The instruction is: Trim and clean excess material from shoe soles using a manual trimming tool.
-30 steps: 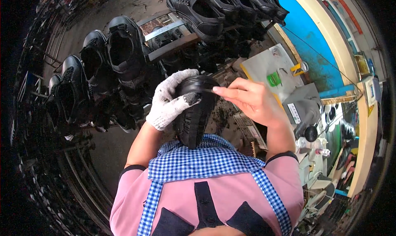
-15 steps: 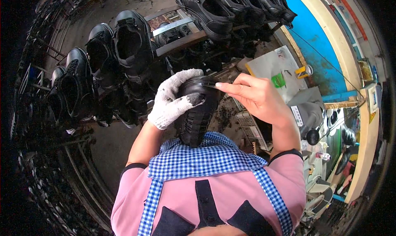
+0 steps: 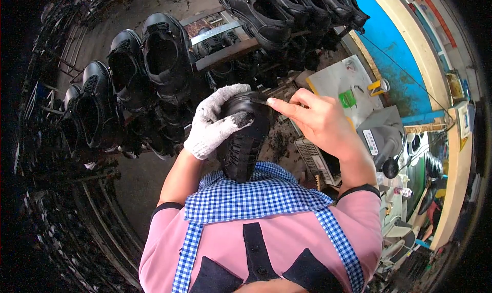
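Note:
A black lace-up shoe [image 3: 240, 147] is held in front of me, its toe pointing away and its heel end against my blue checked apron [image 3: 246, 198]. My left hand [image 3: 211, 125], in a white glove with a darkened thumb tip, is wrapped round the toe from the left. Bare and pinched, my right hand [image 3: 320, 120] is at the right edge of the toe. Its thumb and fingertips close on a thin, narrow thing reaching to the shoe; whether it is a blade or a strip of trim, I cannot tell.
Racks with several black shoes [image 3: 163, 57] stand ahead and to the left. More shoes [image 3: 266, 11] line a rail [image 3: 228, 53] at the far side. On the right are a white board [image 3: 341, 80] with a green item [image 3: 347, 99], a grey machine [image 3: 384, 131] and a plastic crate [image 3: 312, 157].
My right hand has shifted very slightly along the toe's right edge, and its wrist has moved a little right. My left hand keeps its hold on the shoe.

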Available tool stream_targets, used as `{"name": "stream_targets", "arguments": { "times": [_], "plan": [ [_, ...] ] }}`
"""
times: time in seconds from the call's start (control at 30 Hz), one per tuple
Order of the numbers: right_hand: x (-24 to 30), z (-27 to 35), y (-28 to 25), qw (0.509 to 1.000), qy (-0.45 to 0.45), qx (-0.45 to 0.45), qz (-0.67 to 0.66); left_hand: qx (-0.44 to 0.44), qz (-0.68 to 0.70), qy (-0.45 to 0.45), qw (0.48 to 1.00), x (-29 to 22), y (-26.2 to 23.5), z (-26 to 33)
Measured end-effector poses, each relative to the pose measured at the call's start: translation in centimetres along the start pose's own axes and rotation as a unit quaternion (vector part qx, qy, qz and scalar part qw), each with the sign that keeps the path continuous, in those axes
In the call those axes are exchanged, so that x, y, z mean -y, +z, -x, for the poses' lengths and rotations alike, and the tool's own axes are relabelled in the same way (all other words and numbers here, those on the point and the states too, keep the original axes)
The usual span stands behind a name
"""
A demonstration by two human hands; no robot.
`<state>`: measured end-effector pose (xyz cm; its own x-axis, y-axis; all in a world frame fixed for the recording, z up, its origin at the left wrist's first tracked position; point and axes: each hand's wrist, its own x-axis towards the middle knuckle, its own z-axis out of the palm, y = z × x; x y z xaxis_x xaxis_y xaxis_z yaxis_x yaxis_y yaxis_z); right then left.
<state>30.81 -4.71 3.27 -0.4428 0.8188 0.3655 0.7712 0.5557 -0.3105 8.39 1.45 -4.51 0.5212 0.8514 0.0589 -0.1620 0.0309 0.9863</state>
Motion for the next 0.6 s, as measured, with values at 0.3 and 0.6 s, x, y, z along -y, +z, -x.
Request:
{"name": "stream_targets", "arguments": {
  "times": [0.3,0.6],
  "plan": [
    [0.4,-0.1,-1.8,0.998,-0.013,0.036,0.058,0.014,0.005,0.008,1.0,0.3,-0.4,0.1],
    [0.5,-0.3,-1.6,0.995,-0.035,0.027,0.09,0.021,0.016,0.005,1.0,0.7,-0.6,0.3]
  ]
}}
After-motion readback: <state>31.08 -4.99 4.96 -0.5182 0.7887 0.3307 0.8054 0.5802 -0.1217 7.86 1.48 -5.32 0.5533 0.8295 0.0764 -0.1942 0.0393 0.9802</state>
